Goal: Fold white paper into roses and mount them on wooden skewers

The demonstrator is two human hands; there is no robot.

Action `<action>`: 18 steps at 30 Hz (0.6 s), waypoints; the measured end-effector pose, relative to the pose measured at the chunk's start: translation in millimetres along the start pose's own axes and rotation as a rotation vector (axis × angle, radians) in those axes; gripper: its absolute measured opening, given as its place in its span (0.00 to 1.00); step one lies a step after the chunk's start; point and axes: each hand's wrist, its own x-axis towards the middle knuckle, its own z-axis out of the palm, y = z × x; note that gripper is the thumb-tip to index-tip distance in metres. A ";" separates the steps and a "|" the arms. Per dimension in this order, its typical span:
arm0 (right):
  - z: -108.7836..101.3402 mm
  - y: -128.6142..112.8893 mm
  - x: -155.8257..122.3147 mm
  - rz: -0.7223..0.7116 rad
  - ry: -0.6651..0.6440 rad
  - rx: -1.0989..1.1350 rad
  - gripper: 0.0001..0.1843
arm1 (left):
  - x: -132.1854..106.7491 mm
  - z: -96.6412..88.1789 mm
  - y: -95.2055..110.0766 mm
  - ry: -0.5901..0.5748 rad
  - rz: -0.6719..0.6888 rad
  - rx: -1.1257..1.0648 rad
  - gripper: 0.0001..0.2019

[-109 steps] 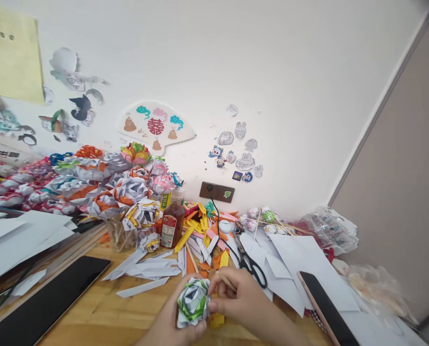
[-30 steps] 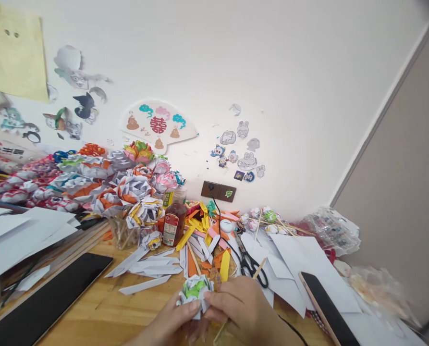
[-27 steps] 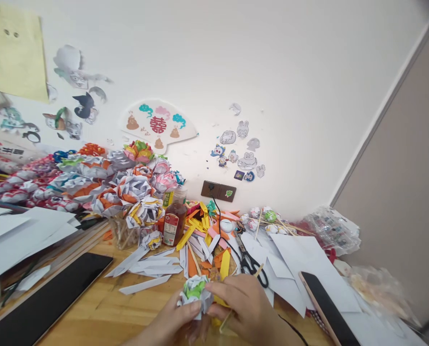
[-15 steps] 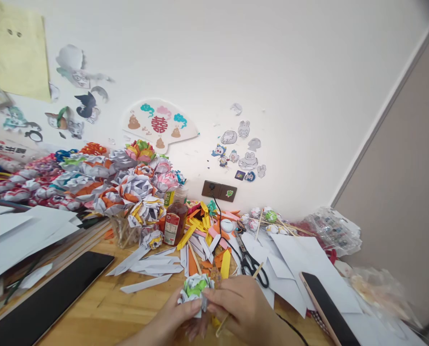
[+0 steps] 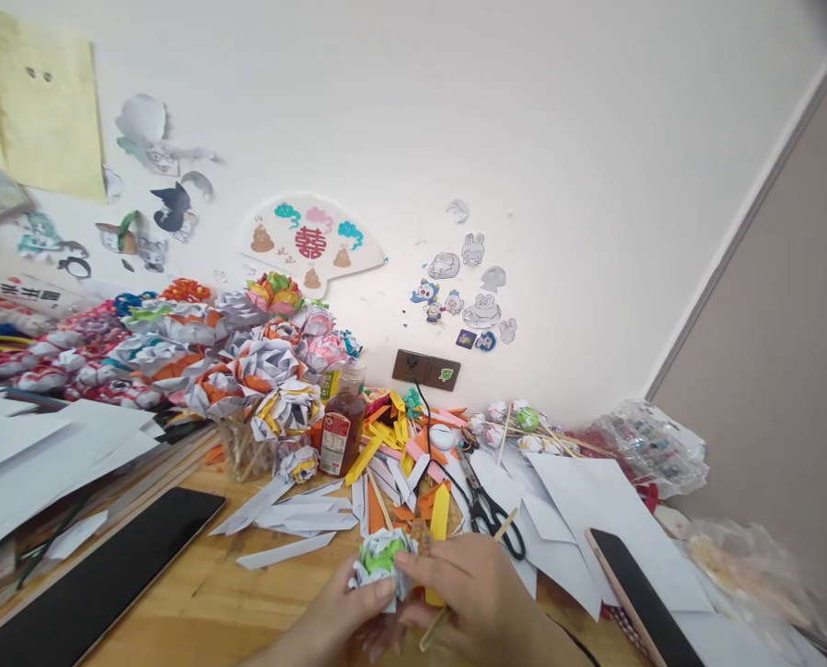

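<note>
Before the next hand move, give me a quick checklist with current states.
1. Left hand grips the paper flower: ok, thumb across the white outer petals.
2. Right hand on the flower: ok, fingers at its right side.
3. Stick in the right hand: ok, an end shows below the fingers.
4. Stick clear of the scissors: cannot tell; they overlap in this view.
5. Bottle upright: ok, standing beyond the folded white strips.
6. Flower's underside secure: cannot tell, hidden.
</note>
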 end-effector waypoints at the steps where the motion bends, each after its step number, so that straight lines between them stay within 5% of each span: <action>1: 0.3 0.7 0.2 -0.003 0.003 -0.009 0.13 | 0.7 -0.5 0.1 -0.033 0.018 0.020 0.27; 4: -3.0 2.3 3.1 0.008 0.029 -0.026 0.13 | 4.1 -0.2 5.3 -0.112 0.071 0.097 0.30; 10: -31.0 7.3 12.7 0.096 0.144 -0.037 0.14 | 14.5 20.9 39.7 -0.085 0.139 0.283 0.28; 18: -94.6 13.2 20.9 0.232 0.258 -0.086 0.13 | 16.2 114.4 119.4 0.041 0.215 0.622 0.17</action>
